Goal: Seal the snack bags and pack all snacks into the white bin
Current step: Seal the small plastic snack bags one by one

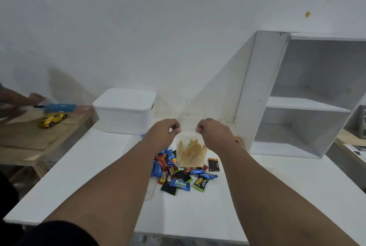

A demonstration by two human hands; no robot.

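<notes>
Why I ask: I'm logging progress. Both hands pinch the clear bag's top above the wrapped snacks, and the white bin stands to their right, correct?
One slip: the head view shows the white bin to their left, at the back. The left hand and right hand do pinch the clear bag above the wrapped snacks.

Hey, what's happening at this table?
A person holds a clear bag of pale sticks upright, left hand and right hand pinching its top, seemingly to seal it. Wrapped snacks lie heaped on the table by it, not yet packed. The white bin stands behind.
</notes>
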